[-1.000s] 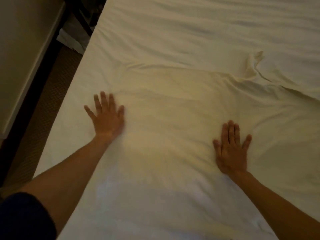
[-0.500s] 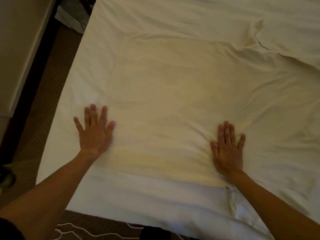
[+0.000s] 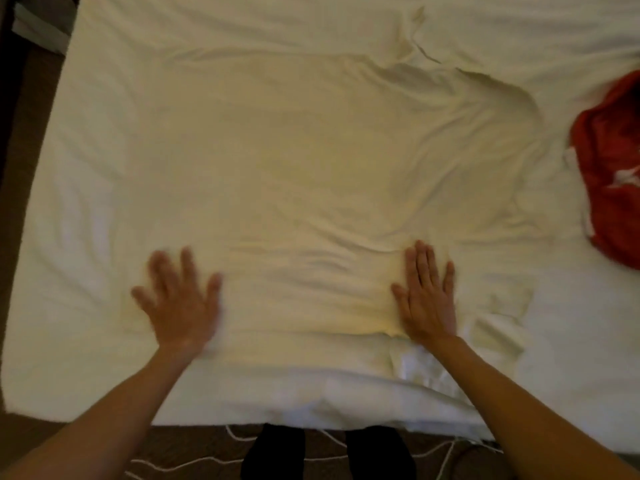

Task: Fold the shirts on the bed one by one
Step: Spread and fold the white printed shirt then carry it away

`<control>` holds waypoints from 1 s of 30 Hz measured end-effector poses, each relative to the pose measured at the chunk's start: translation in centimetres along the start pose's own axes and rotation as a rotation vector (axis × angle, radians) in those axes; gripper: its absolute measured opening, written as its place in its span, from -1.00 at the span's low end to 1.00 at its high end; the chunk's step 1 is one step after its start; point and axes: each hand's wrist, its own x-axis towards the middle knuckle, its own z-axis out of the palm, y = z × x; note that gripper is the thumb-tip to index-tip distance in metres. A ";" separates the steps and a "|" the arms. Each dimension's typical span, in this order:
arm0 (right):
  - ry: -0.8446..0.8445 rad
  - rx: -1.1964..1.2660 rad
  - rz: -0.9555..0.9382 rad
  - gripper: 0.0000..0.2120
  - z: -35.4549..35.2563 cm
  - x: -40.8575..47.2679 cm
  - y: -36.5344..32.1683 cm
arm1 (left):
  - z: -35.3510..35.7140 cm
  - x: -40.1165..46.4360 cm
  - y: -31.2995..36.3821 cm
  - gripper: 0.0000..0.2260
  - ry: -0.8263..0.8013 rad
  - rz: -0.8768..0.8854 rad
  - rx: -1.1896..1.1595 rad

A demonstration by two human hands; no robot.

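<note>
Two shirts show on the one bed (image 3: 104,98). A cream shirt (image 3: 311,174), close in colour to the white sheet, lies spread flat across the middle of the bed with its hem toward the near edge and wrinkles running across its lower part. A red shirt (image 3: 613,174) lies bunched at the right edge of the view, well apart from the hands and partly cut off by the frame. Two bare hands rest palm down on the near part of the cream shirt. The left hand (image 3: 180,303) lies on its near-left area with fingers (image 3: 188,268) straight and spread, holding nothing; it is blurred. The right hand (image 3: 427,299) lies flat on the near-right area, fingers straight and close together, pressing the cloth where folds gather just beyond the fingertips. Both forearms reach in from the near corners of the view. Below the near edge of the bed, two dark feet (image 3: 325,452) stand on a brown carpet (image 3: 207,455) with pale wavy lines. Dark flooring runs along the bed's left side.
</note>
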 end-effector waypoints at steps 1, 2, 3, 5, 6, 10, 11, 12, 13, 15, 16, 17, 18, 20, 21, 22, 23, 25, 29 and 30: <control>-0.011 0.011 0.025 -0.32 -0.2 -0.4 0.1 | -0.5 -0.3 0.1 -0.28 -0.009 -0.083 -0.025; -0.021 0.027 0.046 -0.32 -0.4 -0.8 0.3 | -0.6 -1.2 1.8 -0.28 0.003 -0.029 -0.041; -0.027 0.044 0.057 -0.32 -0.5 -1.2 0.3 | -0.3 -2.5 4.4 -0.31 0.014 0.124 -0.056; -0.023 0.075 0.066 -0.34 -0.7 -2.0 0.6 | 0.9 -5.5 11.2 -0.36 -0.023 0.529 -0.143; -0.012 0.076 0.082 -0.35 -0.7 -2.7 1.2 | 1.5 -6.9 14.7 -0.38 -0.073 0.700 -0.173; 0.027 0.094 0.440 -0.35 -0.1 -7.3 6.5 | 3.7 -10.4 22.9 -0.42 -0.187 0.745 -0.076; 0.027 0.141 0.554 -0.34 -0.3 -8.6 7.7 | 3.9 -10.9 23.7 -0.41 -0.191 0.688 -0.070; 0.032 0.190 0.646 -0.32 -0.5 -9.6 8.4 | 4.0 -11.4 24.2 -0.41 -0.191 0.664 -0.071; 0.056 0.224 0.714 -0.29 -0.9 -10.5 8.7 | 4.0 -11.9 24.6 -0.40 -0.195 0.686 -0.082; 0.149 0.286 0.810 -0.28 -1.4 -11.3 8.4 | 4.0 -13.0 25.2 -0.43 -0.220 0.802 -0.102; 0.190 0.356 0.865 -0.30 -1.7 -11.4 8.4 | 4.2 -13.3 25.5 -0.44 -0.225 0.840 -0.098; 0.218 0.479 0.923 -0.35 -2.1 -11.4 8.6 | 4.3 -13.4 25.7 -0.45 -0.227 0.851 -0.083; 0.227 0.635 0.976 -0.43 -2.5 -11.5 8.9 | 4.3 -13.5 25.9 -0.45 -0.235 0.847 -0.063; 0.149 0.864 0.983 -0.57 -3.2 -12.3 9.5 | 4.2 -13.7 26.4 -0.44 -0.231 0.819 -0.038; 0.076 0.905 0.937 -0.61 -3.5 -12.8 9.7 | 4.0 -13.9 26.7 -0.44 -0.237 0.804 -0.029; -0.005 0.917 0.884 -0.65 -3.5 -13.5 9.8 | 3.8 -14.1 26.8 -0.42 -0.258 0.792 -0.011; -0.076 0.921 0.835 -0.69 -3.5 -14.3 9.7 | 3.7 -14.5 26.9 -0.41 -0.275 0.787 0.013; -0.149 0.947 0.761 -0.78 -3.2 -15.6 9.3 | 3.7 -15.3 26.7 -0.40 -0.281 0.792 0.048; 0.044 1.116 0.818 -0.82 -2.3 -18.1 8.6 | 3.4 -16.3 26.4 -0.36 -0.294 0.812 0.063; 0.083 1.133 0.861 -0.78 -2.0 -18.9 8.4 | 3.4 -16.3 26.3 -0.34 -0.295 0.821 0.046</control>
